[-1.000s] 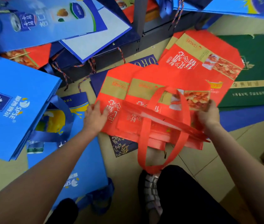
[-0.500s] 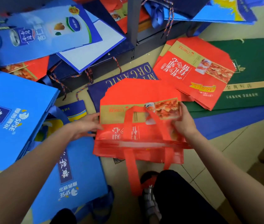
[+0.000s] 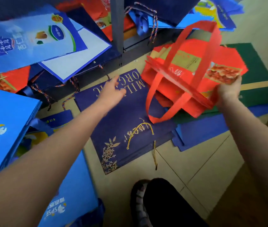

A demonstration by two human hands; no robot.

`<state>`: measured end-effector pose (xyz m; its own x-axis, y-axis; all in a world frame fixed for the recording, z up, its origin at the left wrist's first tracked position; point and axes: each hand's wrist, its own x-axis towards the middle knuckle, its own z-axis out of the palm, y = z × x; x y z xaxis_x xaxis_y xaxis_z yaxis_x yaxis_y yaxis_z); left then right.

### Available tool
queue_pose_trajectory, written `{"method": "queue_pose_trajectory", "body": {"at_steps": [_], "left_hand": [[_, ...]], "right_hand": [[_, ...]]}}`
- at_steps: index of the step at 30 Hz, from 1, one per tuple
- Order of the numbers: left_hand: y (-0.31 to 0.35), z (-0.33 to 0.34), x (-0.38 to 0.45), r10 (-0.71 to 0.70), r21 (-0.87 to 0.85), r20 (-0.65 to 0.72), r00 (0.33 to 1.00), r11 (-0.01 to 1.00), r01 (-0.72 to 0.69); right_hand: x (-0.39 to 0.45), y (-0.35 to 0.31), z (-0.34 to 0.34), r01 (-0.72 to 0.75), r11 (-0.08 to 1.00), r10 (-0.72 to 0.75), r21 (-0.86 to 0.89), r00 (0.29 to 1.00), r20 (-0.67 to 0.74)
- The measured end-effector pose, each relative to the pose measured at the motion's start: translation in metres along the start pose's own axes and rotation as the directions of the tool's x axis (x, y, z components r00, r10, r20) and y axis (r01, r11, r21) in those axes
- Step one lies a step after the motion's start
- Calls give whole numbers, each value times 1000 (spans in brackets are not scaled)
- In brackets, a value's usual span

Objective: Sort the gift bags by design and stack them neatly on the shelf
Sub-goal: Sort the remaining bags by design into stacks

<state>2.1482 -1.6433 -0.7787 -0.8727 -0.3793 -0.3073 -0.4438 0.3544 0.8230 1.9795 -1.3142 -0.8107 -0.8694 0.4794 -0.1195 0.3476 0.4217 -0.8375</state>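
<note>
Now the right hand (image 3: 228, 90) grips the red gift bags (image 3: 194, 76), lifted off the floor (image 3: 187, 164) toward the right; the left hand (image 3: 112, 94), let go, reaches open-fingered over the uncovered navy bag (image 3: 121, 128).

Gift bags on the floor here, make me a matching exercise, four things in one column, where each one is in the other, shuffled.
Things:
1. red bags
2. navy bag with gold cord
3. green bag
4. left hand

Places:
A. flat on the floor by the foot
B. reaching over the navy bag's lettering
C. gripped by the right hand
D. under the red bags, far right

Pairs: 1-C, 2-A, 3-D, 4-B
</note>
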Motion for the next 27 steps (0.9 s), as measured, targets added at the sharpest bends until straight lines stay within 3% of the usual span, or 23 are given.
{"method": "queue_pose_trajectory", "body": {"at_steps": [3,5,8,10,12,15,17,19,22,25,27], "left_hand": [[-6,-2,-1,-3,57,-7,1000,998,4],[-9,-11,-5,4,98,-33,999,995,-1],[-14,-38,-18,138,263,-91,986,959,-110],[-18,-64,-28,237,391,-82,968,901,-187],[-25,-92,-39,256,519,-78,964,835,-180],[-42,-135,-62,171,687,-121,978,725,-42],[-56,-161,-79,96,745,-141,985,666,41],[-69,-181,-91,-3,781,-134,991,615,108],[-88,-194,-104,-154,802,-90,984,575,163],[-108,-192,-113,-189,827,-89,978,533,178],[-119,-189,-121,-161,854,-126,979,485,190]], "right_hand": [[-6,-20,5,-51,975,76,-215,991,111],[-28,-41,8,-15,955,43,-295,995,90],[-72,-62,31,63,988,-25,-142,966,256],[-100,-72,60,137,984,-84,-116,924,374],[-133,-85,83,228,965,-146,-129,877,458],[-183,-106,104,449,793,-290,-412,873,393],[-214,-119,116,566,706,-432,-426,820,374],[-240,-134,136,673,666,-491,-320,719,491],[-280,-147,178,825,551,-488,-127,441,753],[-321,-152,214,942,331,-478,-60,222,849],[-339,-153,234,987,147,-471,-68,130,873]]}}
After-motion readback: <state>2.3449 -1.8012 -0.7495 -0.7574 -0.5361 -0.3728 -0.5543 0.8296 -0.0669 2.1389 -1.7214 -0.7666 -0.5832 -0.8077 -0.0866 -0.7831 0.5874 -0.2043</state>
